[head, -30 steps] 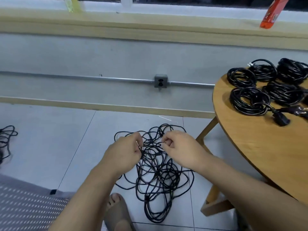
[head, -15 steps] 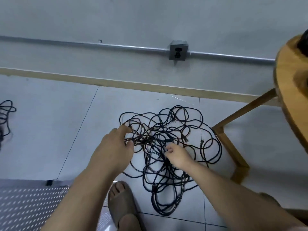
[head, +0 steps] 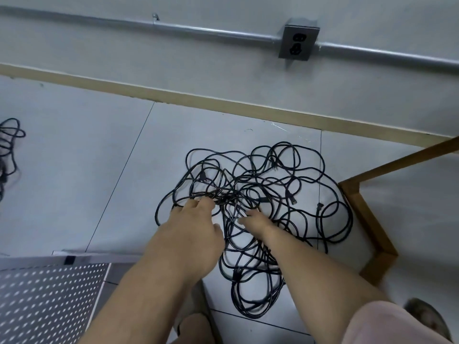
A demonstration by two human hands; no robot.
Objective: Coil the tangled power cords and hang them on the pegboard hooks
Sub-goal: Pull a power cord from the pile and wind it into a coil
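Observation:
A tangle of black power cords point(head: 285, 184) lies in loose loops on the pale tiled floor, with several plugs showing among the strands. My left hand point(head: 193, 227) reaches forward over the pile's left side, and its fingertips touch the dense knot in the middle. My right hand point(head: 257, 220) is down in the middle of the pile, fingers curled round a few strands. Part of the tangle is hidden under both forearms.
A grey perforated pegboard point(head: 47, 296) lies flat at the lower left. A wooden table leg and foot point(head: 367, 219) stand just right of the cords. Another black cord point(head: 10, 145) lies at the left edge. A wall outlet point(head: 298, 43) sits on a metal conduit. A sandalled foot point(head: 427, 319) is at the lower right.
The view has tilted down, so the round table with coiled cords has left the frame. Both hands have dropped lower into the pile on the floor.

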